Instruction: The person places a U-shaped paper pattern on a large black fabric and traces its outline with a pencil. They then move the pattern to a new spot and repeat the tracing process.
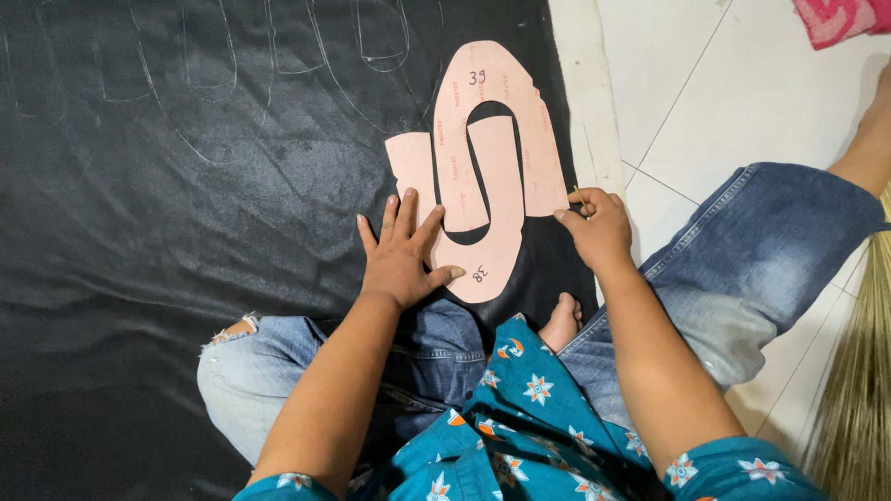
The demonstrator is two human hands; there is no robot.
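My left hand (pixel 401 255) lies flat and spread, grasping nothing, with its fingers pressed on the lower left part of the pink card template (pixel 483 167). That weight looks meant to pin the card so it cannot slide on the black sheet (pixel 167 204) beneath it. My right hand (pixel 599 227) is closed in a pinch on a thin yellowish marking stick (pixel 577 195), whose tip meets the template's right edge low down, a grip that suits tracing along the outline.

The template itself is a looped, horseshoe-like shape lying flat near the sheet's right border. Above and left of the template, faint chalk outlines (pixel 209 74) of similar shapes already mark the sheet. Below the template are my crossed legs in blue jeans (pixel 742 269), with a bare foot (pixel 561 323) just under its lower edge. Right of the template runs white tiled floor (pixel 733 83), with a pink cloth (pixel 840 19) at the far corner and broom bristles (pixel 858 390) lower down.
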